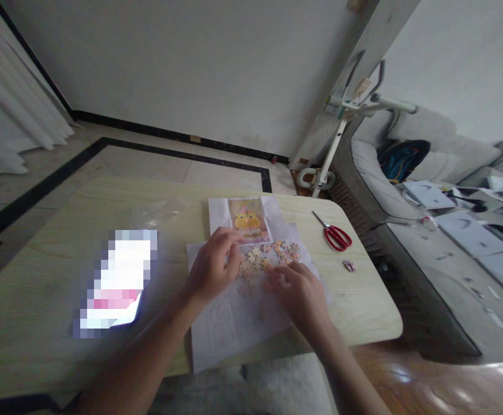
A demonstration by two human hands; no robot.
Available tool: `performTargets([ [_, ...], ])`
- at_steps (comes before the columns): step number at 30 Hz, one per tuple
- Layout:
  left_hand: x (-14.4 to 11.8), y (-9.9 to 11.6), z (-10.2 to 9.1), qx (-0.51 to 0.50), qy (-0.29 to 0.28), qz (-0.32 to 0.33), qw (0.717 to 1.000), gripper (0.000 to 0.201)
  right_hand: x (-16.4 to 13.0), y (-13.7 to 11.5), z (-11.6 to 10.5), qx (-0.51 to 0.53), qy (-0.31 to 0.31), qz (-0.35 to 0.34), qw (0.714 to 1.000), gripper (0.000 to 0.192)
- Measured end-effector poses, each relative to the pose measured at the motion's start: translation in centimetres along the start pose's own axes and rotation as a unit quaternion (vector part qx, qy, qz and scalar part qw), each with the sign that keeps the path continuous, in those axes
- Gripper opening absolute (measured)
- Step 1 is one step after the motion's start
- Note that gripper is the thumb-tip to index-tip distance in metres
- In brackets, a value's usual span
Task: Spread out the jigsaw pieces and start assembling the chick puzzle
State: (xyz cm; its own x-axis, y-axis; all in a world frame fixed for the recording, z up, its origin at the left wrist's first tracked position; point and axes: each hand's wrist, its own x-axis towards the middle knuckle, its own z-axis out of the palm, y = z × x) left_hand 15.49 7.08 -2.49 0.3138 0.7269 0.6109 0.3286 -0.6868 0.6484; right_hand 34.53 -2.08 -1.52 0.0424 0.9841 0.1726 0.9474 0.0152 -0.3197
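Loose jigsaw pieces point(280, 246), small, flat and knobbed, mostly pale yellow, orange and grey, lie spread on thin, creased white paper point(225, 331) in front of the person. The paper rests on a pale, wood-grained table point(368, 305) with rounded corners at its right end. Beyond the pieces lies one rectangular picture point(248, 219) with a glossy surface, showing a yellow animal figure. To the right are one pair of scissors point(338, 237), with two red loop handles and slim metal blades, and one small pinkish object point(349, 266). To the left lie crumpled clear film point(165, 212) and one bright-screened device point(124, 271).

Two bare hands are at the pieces. The left hand point(219, 259) has its fingers bent inward at the near-left edge of the heap, just below the picture; the right hand point(297, 288) is lowered, fingers bent, over the heap's near-right part. Whether either grasps a piece cannot be told: the left fingertips are partly hidden and the right ones blurred. The pieces are numerous, overlapping and partly covered, so no exact count is possible. Pixel blocks mask most of the device; the film's outline is faint. The picture bottom cuts off both forearms.
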Motion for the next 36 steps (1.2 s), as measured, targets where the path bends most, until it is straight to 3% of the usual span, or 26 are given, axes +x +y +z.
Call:
performTargets([
  [8, 0.0, 0.0, 0.1, -0.004, 0.006, 0.0, 1.0, 0.016, 0.9, -0.7, -0.3, -0.032, 0.052, -0.017, 0.998, 0.014],
  [15, -0.1, -0.1, 0.0, -0.001, -0.002, -0.005, 1.0, 0.019, 1.9, -1.8, -0.4, -0.017, -0.048, -0.099, 0.994, 0.01],
  [25, 0.0, 0.0, 0.1, -0.007, -0.001, -0.005, 1.0, 0.018, 2.1, -0.4, 0.3, 0.0, -0.039, -0.129, 0.991, 0.013],
  [28, 0.0, 0.0, 0.0, -0.009, 0.003, -0.004, 1.0, 0.017, 2.0, -0.1, 0.3, 0.059, -0.007, -0.102, 0.993, 0.014],
  [31, -0.1, 0.0, -0.1, -0.017, -0.006, -0.01, 1.0, 0.017, 2.1, -0.2, 0.1, 0.18, -0.001, -0.031, 0.983, 0.017],
  [36, -0.4, 0.6, 0.2, -0.089, -0.1, -0.029, 0.991, 0.017, 2.5, -1.0, -1.0, 0.337, -0.042, 0.081, 0.937, 0.028],
])
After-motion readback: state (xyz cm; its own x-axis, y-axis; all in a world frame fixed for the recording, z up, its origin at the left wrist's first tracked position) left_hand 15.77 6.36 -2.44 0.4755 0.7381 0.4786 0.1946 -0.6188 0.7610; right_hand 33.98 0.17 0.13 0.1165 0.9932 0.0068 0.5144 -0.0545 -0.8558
